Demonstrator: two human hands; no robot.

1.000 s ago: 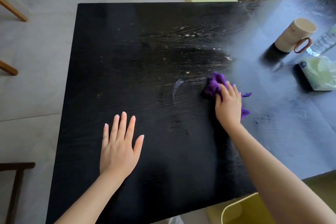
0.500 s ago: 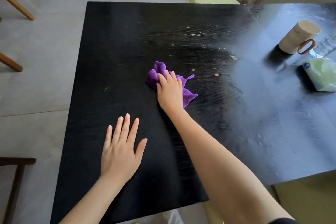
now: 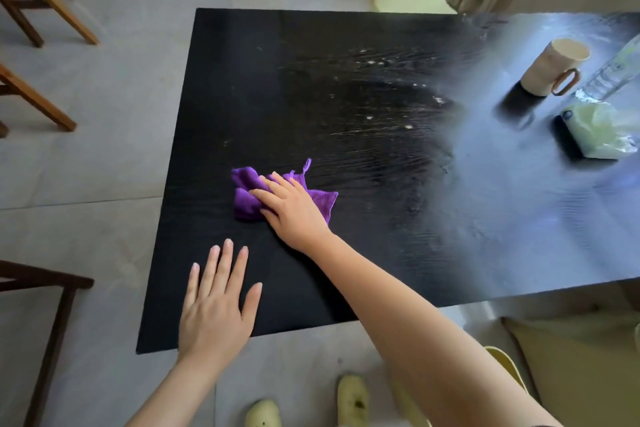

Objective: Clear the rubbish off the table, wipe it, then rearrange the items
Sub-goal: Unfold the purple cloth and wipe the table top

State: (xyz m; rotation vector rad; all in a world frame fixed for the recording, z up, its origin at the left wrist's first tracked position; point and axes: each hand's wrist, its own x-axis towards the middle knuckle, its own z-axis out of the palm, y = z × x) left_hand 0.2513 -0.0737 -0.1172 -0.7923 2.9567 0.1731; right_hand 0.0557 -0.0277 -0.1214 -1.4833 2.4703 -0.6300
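Now our right hand lies flat, fingers stretched out, pressing the purple cloth onto the black worktop toward its left side. Our left hand rests palm down with fingers spread near the front edge, holding nothing, just beside the cloth. Pale specks and streaks dot the middle of the worktop. Far to the right stand a cream mug, a clear bottle and a tissue pack, close together.

Table black grained wood, slightly glossy; cloth purple, fuzzy.
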